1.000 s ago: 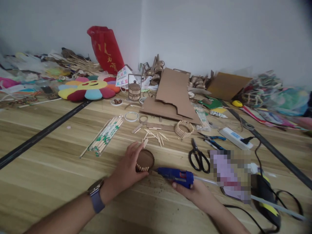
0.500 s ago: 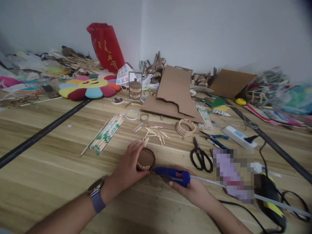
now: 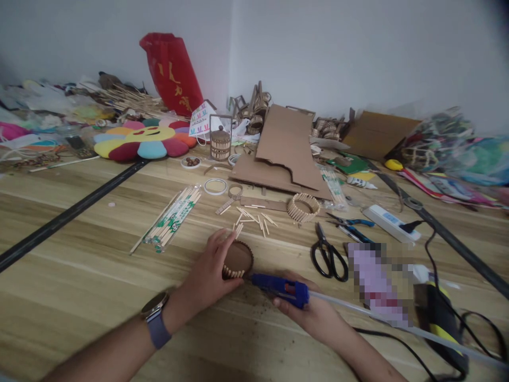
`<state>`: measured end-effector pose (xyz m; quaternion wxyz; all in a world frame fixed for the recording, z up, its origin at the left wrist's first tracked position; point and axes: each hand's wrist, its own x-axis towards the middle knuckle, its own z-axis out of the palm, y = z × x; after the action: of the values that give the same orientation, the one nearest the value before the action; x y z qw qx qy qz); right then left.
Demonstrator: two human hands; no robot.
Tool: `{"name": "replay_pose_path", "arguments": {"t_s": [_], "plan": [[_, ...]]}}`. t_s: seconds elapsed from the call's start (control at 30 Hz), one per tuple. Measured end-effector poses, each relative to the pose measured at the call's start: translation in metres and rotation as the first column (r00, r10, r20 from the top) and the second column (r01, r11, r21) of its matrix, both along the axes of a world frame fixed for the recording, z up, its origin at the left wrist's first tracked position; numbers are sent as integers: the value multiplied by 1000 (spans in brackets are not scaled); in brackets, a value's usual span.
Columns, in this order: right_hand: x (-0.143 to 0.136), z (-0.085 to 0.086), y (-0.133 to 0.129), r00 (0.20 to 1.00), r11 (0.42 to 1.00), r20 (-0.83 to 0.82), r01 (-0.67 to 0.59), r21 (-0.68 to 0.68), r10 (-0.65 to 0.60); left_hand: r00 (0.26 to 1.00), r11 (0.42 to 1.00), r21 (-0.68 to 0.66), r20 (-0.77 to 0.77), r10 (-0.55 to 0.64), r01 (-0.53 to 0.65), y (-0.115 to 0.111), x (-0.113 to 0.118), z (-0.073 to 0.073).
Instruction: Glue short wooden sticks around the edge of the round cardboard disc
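My left hand (image 3: 212, 270) is closed on the left side of a small round cardboard basket (image 3: 239, 254), whose rim is partly lined with short wooden sticks. Some short sticks (image 3: 237, 230) poke up by its fingertips. In my right hand (image 3: 308, 313) is a blue glue gun (image 3: 280, 287), with a long clear glue stick (image 3: 353, 307) running out of its back. The gun's nozzle points left, at the basket's lower right edge; whether it touches cannot be made out. Loose cut sticks (image 3: 264, 224) lie just beyond the basket.
Black scissors (image 3: 328, 254), pliers (image 3: 353, 222) and a white power strip (image 3: 392, 223) lie to the right. Wrapped sticks (image 3: 170, 217) lie at left. A ring of sticks (image 3: 303, 208) and cardboard sheets (image 3: 282, 148) are behind. A cable runs at lower right.
The glue gun and my right hand have shifted very slightly left and down. My left hand and the basket hold their place.
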<state>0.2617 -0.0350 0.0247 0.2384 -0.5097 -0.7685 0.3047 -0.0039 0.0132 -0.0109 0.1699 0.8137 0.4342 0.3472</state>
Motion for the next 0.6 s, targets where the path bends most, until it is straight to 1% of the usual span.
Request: {"name": "replay_pose_path", "arguments": {"t_s": [0.13, 0.4, 0.6], "plan": [[-2, 2, 1, 1000, 1000, -7, -23, 4, 23, 1000, 1000, -10, -7, -1, 1, 0, 0, 0], [-4, -5, -1, 999, 998, -18, 37, 43, -37, 1000, 1000, 3, -8, 9, -9, -1, 1, -1], [-4, -6, -1, 999, 997, -23, 34, 71, -33, 1000, 1000, -14, 0, 10, -10, -1, 0, -1]]}}
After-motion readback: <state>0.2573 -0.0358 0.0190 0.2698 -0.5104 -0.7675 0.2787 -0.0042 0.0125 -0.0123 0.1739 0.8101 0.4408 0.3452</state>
